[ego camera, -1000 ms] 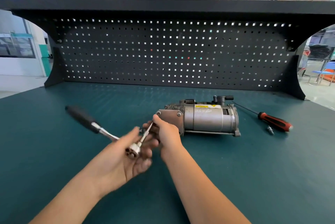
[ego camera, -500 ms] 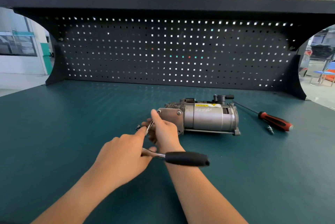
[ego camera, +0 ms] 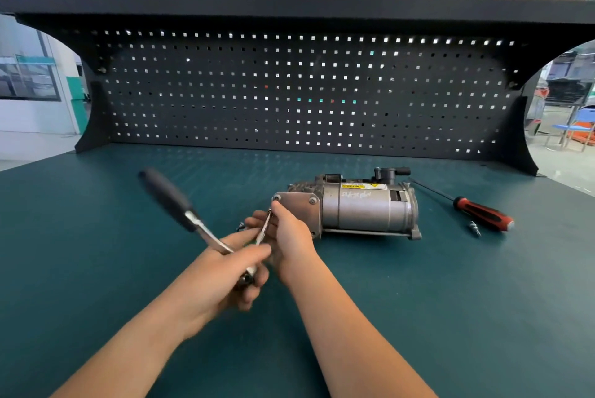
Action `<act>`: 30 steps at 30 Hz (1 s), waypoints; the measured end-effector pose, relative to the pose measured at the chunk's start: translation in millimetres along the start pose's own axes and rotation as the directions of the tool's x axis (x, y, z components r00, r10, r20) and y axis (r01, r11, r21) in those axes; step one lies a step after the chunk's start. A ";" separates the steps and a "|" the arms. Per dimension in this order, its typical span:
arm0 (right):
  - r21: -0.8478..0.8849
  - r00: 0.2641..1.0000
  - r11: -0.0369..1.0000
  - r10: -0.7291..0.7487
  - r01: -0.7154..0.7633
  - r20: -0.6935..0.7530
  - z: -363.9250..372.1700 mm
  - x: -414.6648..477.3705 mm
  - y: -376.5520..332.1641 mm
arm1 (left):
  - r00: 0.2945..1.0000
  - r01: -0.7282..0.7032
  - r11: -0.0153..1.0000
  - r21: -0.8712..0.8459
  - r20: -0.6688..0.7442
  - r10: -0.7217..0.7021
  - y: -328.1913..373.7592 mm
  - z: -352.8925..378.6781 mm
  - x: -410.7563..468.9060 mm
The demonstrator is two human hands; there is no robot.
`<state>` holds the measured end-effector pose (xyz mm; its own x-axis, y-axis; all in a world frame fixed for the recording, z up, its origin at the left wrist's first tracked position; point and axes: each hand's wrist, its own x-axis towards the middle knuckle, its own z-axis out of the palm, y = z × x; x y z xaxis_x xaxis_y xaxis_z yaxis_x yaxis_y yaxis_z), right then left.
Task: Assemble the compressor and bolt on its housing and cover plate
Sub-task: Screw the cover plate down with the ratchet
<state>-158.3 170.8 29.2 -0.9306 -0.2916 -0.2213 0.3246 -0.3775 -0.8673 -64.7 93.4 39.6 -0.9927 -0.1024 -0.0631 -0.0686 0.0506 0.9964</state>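
The grey metal compressor (ego camera: 363,207) lies on its side on the green bench, its flat cover plate (ego camera: 297,207) facing left toward me. My left hand (ego camera: 225,268) grips the head of a ratchet wrench (ego camera: 170,201), whose black handle points up and to the left and is blurred. A thin extension bar (ego camera: 263,228) runs from the ratchet head up to the plate's lower left corner. My right hand (ego camera: 289,239) pinches that bar near its tip, just in front of the plate. The bolt under the tip is hidden.
A red-and-black screwdriver (ego camera: 479,215) lies right of the compressor, with a small loose screw (ego camera: 475,228) beside it. Another small fastener (ego camera: 240,226) lies just left of my hands. A black pegboard (ego camera: 306,91) closes the bench's back.
The ratchet handle has swung from pointing up-left, round to the lower right, and back up-left again. My right hand has kept its pinch on the extension bar at the plate.
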 end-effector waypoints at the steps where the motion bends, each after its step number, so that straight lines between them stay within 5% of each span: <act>1: -0.044 1.000 0.999 -0.016 0.015 -0.015 -0.9 -0.7 -0.2 | 0.991 -0.097 0.933 0.347 -0.056 0.124 -3.0 -4.8 2.0; 2: -0.077 0.999 0.997 -0.028 0.026 -0.027 -1.2 -1.5 -0.2 | 0.964 -0.149 0.732 0.665 -0.067 0.257 -6.8 -10.4 3.6; 4: -0.137 0.998 0.990 -0.049 0.043 -0.040 -1.2 -3.1 0.8 | 0.904 -0.115 0.320 0.940 -0.035 0.426 -12.8 -15.5 4.1; 6: -0.185 0.995 0.980 -0.084 0.072 -0.061 0.4 -3.4 2.6 | 0.864 -0.057 0.139 0.989 -0.020 0.503 -16.2 -12.1 4.5; 7: -0.189 0.992 0.978 -0.101 0.087 -0.069 1.6 -2.4 3.4 | 0.862 -0.033 0.133 0.991 -0.040 0.505 -15.3 -11.8 6.2; 9: -0.159 0.993 0.983 -0.104 0.094 -0.059 3.9 -1.3 2.9 | 0.887 -0.079 0.281 0.957 -0.061 0.458 -14.4 -13.9 8.5; 11: -0.082 0.998 0.995 -0.062 0.059 -0.029 4.8 -0.4 0.6 | 0.919 -0.214 0.597 0.773 -0.049 0.392 -12.4 -12.5 7.9; 14: 0.032 1.000 0.999 -0.016 0.016 -0.003 3.1 0.4 -0.5 | 0.987 -0.150 0.981 0.123 -0.033 0.156 -5.3 -3.6 0.9; 15: 0.032 1.000 0.999 -0.011 0.011 0.014 2.1 0.2 -0.4 | 1.000 -0.016 0.980 -0.196 0.015 0.019 -0.5 -2.4 0.2; 17: 0.047 0.999 0.999 -0.010 0.008 0.048 1.2 -1.7 -0.6 | 0.971 0.238 0.682 -0.692 0.183 -0.153 9.5 -4.9 -2.0; 18: 0.035 0.999 0.999 -0.021 0.019 0.050 1.4 -3.2 -1.0 | 0.958 0.285 0.534 -0.796 0.219 -0.185 12.8 -7.3 -2.6; 19: 0.002 0.998 0.999 -0.039 0.039 0.040 2.6 -3.9 -1.1 | 0.955 0.288 0.481 -0.828 0.213 -0.205 13.8 -9.0 -2.2; 24: -0.182 0.981 0.970 -0.181 0.164 -0.077 4.2 -9.2 3.3 | 0.978 0.186 0.756 -0.628 0.042 -0.205 9.1 -6.9 3.3; 30: -0.170 0.976 0.971 -0.188 0.168 -0.107 3.3 -11.6 3.2 | 0.995 0.071 0.903 -0.423 -0.036 -0.096 13.7 -1.8 5.4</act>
<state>-146.0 170.1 30.5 -0.9877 -0.1195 -0.1012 0.1301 -0.2666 -0.9550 -70.8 91.8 53.1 -0.9774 -0.1426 -0.1559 -0.0910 -0.3816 0.9198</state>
